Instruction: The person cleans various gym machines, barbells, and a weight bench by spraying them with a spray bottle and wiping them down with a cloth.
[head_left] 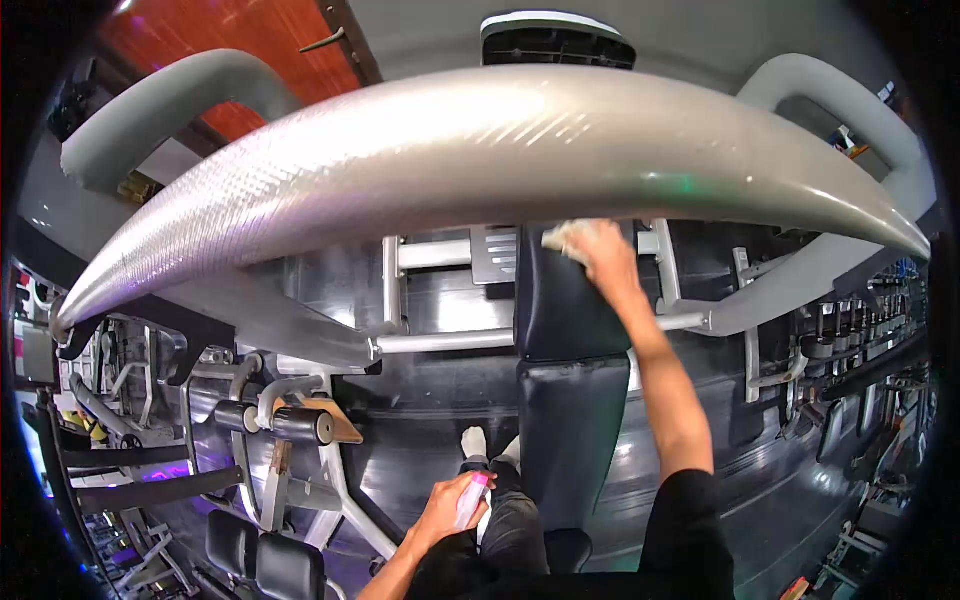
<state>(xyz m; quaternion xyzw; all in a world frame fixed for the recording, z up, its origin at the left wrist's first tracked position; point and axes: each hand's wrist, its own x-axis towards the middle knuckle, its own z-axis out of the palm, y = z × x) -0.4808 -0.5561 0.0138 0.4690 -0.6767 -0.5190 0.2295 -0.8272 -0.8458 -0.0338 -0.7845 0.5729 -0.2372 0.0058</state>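
My right hand (607, 258) reaches forward beneath the large silver barbell bar and presses a pale cloth (568, 240) onto the black padded bench (572, 310). Its fingers are closed on the cloth, near the far part of the pad. Low in the view, in front of my body, my left hand (440, 512) is wrapped round a small bottle (470, 502) with a pink top. The bottle is tilted, and part of it is hidden by the fingers. The bar (560, 140) crosses the view close to the camera and hides the far end of the bench.
Silver frame tubes (440, 342) run on both sides of the bench. To the left stands a machine with black roller pads (303, 425). Dumbbell racks (850, 335) line the right side. A red door (240, 50) is at the upper left.
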